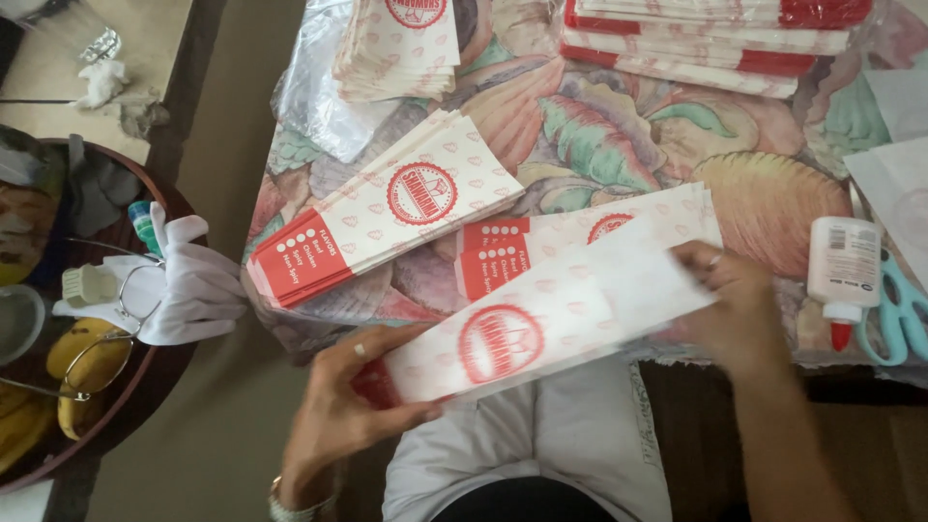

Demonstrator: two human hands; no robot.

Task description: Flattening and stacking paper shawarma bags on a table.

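Left hand (338, 411) pinching the red-printed near-left end of a white paper bag (541, 324), fingers curled shut around that end. Right hand (730, 304) clamped on the far-right end of the same bag, thumb under, fingers over the top. Bag held slanting in the air between the two, just above the near edge of the bench (773, 203), motion-blurred, round red emblem facing up.

Directly beyond it, lying flat on the floral cloth, a second bag (580, 237) partly covered by the held one. Further left, a fanned stack of bags (387, 208) angled toward the near-left corner. More piles at the far edge: one (401, 43) left of centre on clear plastic wrap (309, 101), another (715, 43) at the far right.

Glue bottle (843, 275) standing at the right with its red tip down, touching pale blue scissors (899, 309). Off to the left, a round tray (145, 377) carrying a white glove (188, 285), glasses and bananas.

Likely trouble: thin paper creasing or tearing if the two grips pull unevenly; held bag sweeping the loose one off the near edge; right elbow or wrist knocking the glue bottle over onto the paper; fanned stack sliding off its overhanging corner
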